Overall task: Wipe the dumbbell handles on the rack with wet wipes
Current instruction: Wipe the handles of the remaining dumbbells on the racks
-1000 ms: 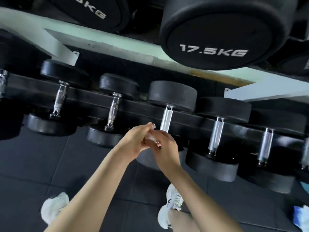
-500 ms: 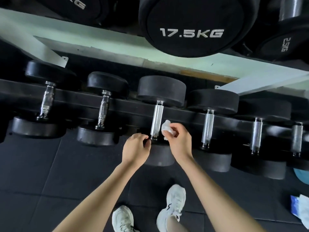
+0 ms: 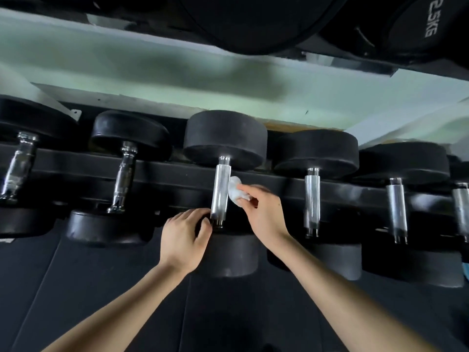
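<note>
Two hands meet at the middle dumbbell point(image 3: 225, 138) on the lower tier of the rack point(image 3: 165, 171). The right hand point(image 3: 264, 212) pinches a crumpled white wet wipe point(image 3: 235, 192) between thumb and fingertips, pressing it against the right side of the chrome handle point(image 3: 221, 191), about halfway along. The left hand point(image 3: 186, 237) sits at the handle's near end, fingers curled over the near weight head point(image 3: 233, 255). Whether it actually grips is unclear.
</note>
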Motion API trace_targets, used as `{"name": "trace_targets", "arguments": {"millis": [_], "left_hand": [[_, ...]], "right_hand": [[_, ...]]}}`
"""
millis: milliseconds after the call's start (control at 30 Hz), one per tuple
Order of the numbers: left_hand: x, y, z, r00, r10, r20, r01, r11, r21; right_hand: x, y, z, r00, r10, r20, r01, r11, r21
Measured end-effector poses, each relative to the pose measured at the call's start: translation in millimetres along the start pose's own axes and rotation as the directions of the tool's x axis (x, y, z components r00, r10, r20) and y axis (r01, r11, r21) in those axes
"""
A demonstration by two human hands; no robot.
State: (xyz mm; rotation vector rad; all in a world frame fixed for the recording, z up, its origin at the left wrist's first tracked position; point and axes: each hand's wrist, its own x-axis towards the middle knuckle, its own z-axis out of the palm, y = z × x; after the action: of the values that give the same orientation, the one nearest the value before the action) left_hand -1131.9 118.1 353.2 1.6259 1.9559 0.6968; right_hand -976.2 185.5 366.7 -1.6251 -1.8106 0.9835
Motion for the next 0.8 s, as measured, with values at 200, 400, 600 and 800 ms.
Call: {"name": "trace_targets", "arguments": {"millis": [200, 400, 600, 800], "left_hand": [[0, -4, 2, 0.996, 0.065, -0.067, -0.066, 0.998, -0.006], [14, -5, -1, 0.998, 0.026, 0.06, -0.033, 0.993, 0.11], [20, -5, 3, 0.998, 0.007, 0.059, -0.019, 0.98, 0.198], [17, -6, 6, 0.999, -0.041, 0.024, 0.041, 0.999, -0.003]], "right_hand": [[22, 5, 20, 0.969, -0.24, 0.051, 0.245, 0.943, -0.226], [43, 14, 30, 0.904, -0.386, 0.185, 0.427, 0.843, -0.326], [35, 23, 21, 0.814, -0.439, 0.379, 0.528, 0.832, -0.169], [62, 16, 17, 0.851, -0.478, 0.219, 0.525, 0.79, -0.317]]}}
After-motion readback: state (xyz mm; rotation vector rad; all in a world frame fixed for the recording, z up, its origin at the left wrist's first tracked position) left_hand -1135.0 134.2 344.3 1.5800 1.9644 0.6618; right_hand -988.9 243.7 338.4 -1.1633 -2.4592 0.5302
